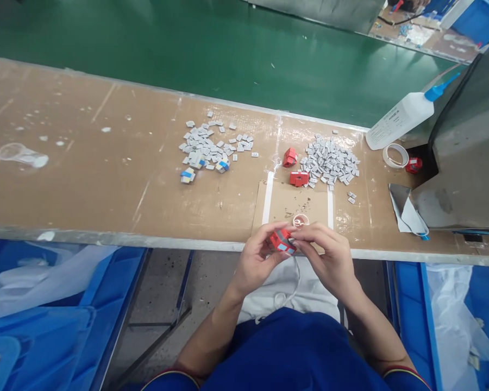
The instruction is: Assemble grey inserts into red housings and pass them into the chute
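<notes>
Both my hands are held together over the near edge of the bench. My left hand grips a small red plastic block with blue and grey faces, and the fingertips of my right hand press on its far end. Just beyond them, a small roll of clear tape lies on a cardboard sheet. Two red blocks sit farther off, beside a heap of small grey tiles. A second grey heap lies to the left.
The brown-topped bench runs across the view, with a green belt behind it. On the right stand a white glue bottle, a tape roll and a grey metal housing. Blue crates stand below the bench.
</notes>
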`<state>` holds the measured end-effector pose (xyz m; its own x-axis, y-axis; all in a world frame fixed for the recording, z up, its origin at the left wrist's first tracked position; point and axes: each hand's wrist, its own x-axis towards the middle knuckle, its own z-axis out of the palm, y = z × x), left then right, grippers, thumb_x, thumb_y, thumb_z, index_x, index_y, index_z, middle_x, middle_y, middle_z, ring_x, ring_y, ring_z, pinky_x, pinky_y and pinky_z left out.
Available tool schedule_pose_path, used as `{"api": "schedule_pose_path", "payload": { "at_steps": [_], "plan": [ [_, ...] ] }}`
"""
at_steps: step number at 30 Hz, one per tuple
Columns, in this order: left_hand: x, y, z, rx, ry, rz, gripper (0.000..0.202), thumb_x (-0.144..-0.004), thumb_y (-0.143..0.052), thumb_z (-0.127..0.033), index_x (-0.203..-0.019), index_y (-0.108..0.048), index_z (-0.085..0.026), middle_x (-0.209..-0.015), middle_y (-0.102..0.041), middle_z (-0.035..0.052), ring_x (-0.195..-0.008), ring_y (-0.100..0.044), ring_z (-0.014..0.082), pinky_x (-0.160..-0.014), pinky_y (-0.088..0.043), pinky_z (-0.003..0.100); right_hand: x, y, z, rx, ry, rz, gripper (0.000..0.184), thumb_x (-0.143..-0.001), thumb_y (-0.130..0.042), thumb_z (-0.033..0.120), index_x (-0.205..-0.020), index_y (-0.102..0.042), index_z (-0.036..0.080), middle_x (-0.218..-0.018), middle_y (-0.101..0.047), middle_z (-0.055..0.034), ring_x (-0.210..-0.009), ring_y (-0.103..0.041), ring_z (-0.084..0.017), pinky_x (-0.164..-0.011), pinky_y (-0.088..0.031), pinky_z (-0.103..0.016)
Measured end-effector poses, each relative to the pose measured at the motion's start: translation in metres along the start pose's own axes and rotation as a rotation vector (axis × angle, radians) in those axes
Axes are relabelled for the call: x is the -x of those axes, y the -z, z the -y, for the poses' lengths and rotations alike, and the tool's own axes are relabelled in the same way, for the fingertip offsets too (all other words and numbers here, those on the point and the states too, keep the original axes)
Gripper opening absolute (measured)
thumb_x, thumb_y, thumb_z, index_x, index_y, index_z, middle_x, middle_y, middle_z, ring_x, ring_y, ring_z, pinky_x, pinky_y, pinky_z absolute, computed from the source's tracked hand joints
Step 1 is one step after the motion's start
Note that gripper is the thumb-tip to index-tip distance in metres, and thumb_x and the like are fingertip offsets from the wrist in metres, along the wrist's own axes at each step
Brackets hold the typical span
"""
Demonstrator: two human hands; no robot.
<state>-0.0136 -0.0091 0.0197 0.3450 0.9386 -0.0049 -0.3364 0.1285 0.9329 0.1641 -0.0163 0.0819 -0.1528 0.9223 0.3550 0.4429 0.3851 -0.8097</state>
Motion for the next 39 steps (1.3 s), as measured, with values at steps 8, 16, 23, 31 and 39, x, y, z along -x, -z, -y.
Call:
{"api": "schedule_pose_path", "payload": {
  "at_steps": [8, 16, 23, 31, 39],
  "plan": [
    [0.002, 0.001, -0.002, -0.137, 0.022, -0.028, 0.043, -0.091, -0.079, -0.028, -0.132, -0.069, -0.022, -0.119, -0.079, 0.0075, -0.102, -0.077, 0.0185, -0.09, -0.062, 0.024, 0.001, -0.002, -0.002, 0.157, 0.051, 0.009, 0.016, -0.101, -0.062, 0.01, -0.106, -0.073, 0.021, -0.094, -0.072, -0.005, -0.086, -0.073, -0.015, -0.077, -0.058, -0.025],
    [-0.001, 0.008, -0.014, -0.399, -0.069, -0.014, 0.039, -0.094, -0.075, -0.027, -0.132, -0.07, -0.022, -0.12, -0.079, 0.0091, -0.106, -0.076, 0.0218, -0.091, -0.06, 0.028, 0.006, -0.016, 0.005, 0.266, 0.009, -0.044, 0.019, -0.103, -0.058, 0.013, -0.089, -0.069, 0.021, -0.086, -0.068, -0.0052, -0.076, -0.066, -0.017, -0.068, -0.054, -0.029],
    [-0.002, 0.002, -0.013, -0.328, -0.184, 0.015, 0.046, -0.095, -0.074, -0.025, -0.14, -0.066, -0.029, -0.138, -0.073, 0.0087, -0.12, -0.072, 0.0243, -0.105, -0.057, 0.033, 0.009, -0.016, 0.006, -0.14, -0.221, -0.175, 0.006, -0.097, -0.068, 0.019, -0.096, -0.072, 0.023, -0.093, -0.072, -0.0054, -0.085, -0.07, -0.019, -0.075, -0.059, -0.031],
    [-0.002, 0.005, -0.011, -0.27, -0.142, 0.037, 0.046, -0.094, -0.076, -0.026, -0.139, -0.067, -0.027, -0.138, -0.073, 0.0097, -0.119, -0.073, 0.0244, -0.104, -0.058, 0.033, 0.007, -0.004, 0.007, -0.096, -0.175, -0.076, 0.014, -0.098, -0.065, 0.011, -0.094, -0.07, 0.023, -0.091, -0.072, -0.0025, -0.083, -0.069, -0.016, -0.073, -0.056, -0.026],
    [-0.003, 0.004, -0.013, -0.253, -0.077, 0.057, 0.047, -0.095, -0.074, -0.027, -0.14, -0.065, -0.022, -0.138, -0.072, 0.0123, -0.124, -0.072, 0.0264, -0.105, -0.059, 0.035, 0.01, -0.01, 0.006, -0.047, -0.182, -0.139, 0.012, -0.097, -0.065, 0.013, -0.092, -0.071, 0.023, -0.085, -0.07, -0.0019, -0.074, -0.066, -0.015, -0.067, -0.055, -0.027]
  ]
}}
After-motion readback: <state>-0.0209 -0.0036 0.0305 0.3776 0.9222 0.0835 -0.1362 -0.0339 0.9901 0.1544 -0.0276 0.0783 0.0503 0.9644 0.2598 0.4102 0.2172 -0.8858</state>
